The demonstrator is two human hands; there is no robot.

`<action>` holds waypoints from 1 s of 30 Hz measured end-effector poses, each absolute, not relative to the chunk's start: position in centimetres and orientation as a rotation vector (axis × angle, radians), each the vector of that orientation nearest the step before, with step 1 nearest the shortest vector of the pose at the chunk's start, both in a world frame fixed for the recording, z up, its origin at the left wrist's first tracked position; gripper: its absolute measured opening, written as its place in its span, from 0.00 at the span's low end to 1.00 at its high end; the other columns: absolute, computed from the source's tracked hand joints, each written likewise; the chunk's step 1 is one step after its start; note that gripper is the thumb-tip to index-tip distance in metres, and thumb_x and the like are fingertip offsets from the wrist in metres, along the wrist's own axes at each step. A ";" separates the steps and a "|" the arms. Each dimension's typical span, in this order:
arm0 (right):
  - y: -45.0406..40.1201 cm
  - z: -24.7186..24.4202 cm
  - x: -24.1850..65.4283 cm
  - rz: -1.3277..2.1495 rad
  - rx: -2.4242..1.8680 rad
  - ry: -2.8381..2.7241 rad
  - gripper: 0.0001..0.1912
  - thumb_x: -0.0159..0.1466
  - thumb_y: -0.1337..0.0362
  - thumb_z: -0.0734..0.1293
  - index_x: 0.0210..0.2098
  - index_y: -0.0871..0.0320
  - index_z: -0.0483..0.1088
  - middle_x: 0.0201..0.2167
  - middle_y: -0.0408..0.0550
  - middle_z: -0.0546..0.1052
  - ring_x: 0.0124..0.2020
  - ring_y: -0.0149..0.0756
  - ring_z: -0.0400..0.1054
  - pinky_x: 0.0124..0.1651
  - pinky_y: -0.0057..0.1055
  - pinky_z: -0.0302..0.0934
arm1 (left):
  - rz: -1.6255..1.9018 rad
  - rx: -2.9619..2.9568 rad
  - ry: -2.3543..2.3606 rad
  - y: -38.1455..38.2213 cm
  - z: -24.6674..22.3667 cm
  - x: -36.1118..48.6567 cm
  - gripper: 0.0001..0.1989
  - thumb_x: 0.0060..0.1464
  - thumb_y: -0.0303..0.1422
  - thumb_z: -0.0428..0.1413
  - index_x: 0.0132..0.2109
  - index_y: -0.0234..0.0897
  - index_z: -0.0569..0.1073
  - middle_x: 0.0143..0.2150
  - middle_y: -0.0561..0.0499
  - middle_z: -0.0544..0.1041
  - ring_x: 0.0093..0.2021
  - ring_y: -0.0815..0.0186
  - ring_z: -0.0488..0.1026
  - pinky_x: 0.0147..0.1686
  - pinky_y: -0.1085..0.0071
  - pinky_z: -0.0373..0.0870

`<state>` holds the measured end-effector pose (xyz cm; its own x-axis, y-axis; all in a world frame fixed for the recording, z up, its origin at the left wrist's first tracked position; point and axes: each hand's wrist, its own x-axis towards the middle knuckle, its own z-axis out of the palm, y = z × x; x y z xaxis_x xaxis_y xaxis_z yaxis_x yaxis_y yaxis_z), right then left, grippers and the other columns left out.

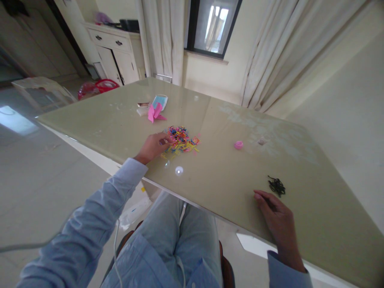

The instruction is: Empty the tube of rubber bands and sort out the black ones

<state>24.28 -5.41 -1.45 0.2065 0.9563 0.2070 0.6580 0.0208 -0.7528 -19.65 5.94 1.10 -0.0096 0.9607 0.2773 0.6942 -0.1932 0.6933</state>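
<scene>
A loose pile of small multicoloured bands (181, 140) lies on the glossy greenish table (210, 176). At the pile's left edge is my left hand (154, 147), its fingers bent and pressed together; whatever is between the fingertips is too small to make out. My right hand (277, 218) rests near the table's front edge at the right, thumb and fingertips together, with nothing clear to see between them. Just beyond it sits a small heap of black bands (276, 186), apart from the fingers. A small pink roll (239, 145) lies between the two piles, farther back.
Toward the back left of the table are a blue face mask (160, 102), a pink folded piece (155, 113) and a small brown-and-white item (143, 105). A small pale scrap (261, 142) lies right of the pink roll. The table's front edge runs above my lap.
</scene>
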 end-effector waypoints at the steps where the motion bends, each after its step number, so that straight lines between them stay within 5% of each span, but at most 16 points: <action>1: -5.4 -1.4 24.3 0.490 -1.714 -1.522 0.19 0.57 0.47 0.69 0.35 0.56 0.81 0.36 0.52 0.84 0.37 0.46 0.77 0.43 0.40 0.72 | 1.037 1.912 1.705 5.9 1.0 -19.6 0.12 0.50 0.38 0.58 0.35 0.34 0.80 0.29 0.50 0.79 0.26 0.69 0.68 0.29 0.74 0.66; 19: -5.5 -1.2 24.1 0.502 -1.720 -1.526 0.19 0.58 0.47 0.68 0.36 0.56 0.81 0.37 0.52 0.84 0.38 0.46 0.77 0.44 0.40 0.72 | 1.127 1.830 1.594 5.4 0.5 -18.4 0.16 0.53 0.42 0.56 0.39 0.33 0.79 0.26 0.52 0.76 0.25 0.69 0.68 0.26 0.75 0.63; 30: -5.4 -1.4 24.1 0.514 -1.743 -1.508 0.21 0.57 0.46 0.69 0.37 0.57 0.81 0.38 0.53 0.84 0.39 0.47 0.77 0.47 0.41 0.71 | 1.052 1.861 1.668 5.5 -0.4 -18.6 0.15 0.54 0.36 0.54 0.42 0.34 0.83 0.34 0.47 0.83 0.29 0.66 0.73 0.31 0.72 0.69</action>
<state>24.12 -5.37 -1.42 0.2211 0.9595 0.1746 0.6534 -0.0128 -0.7569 -18.64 5.54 -0.37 -0.0096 0.9678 0.2515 0.6442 -0.1864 0.7418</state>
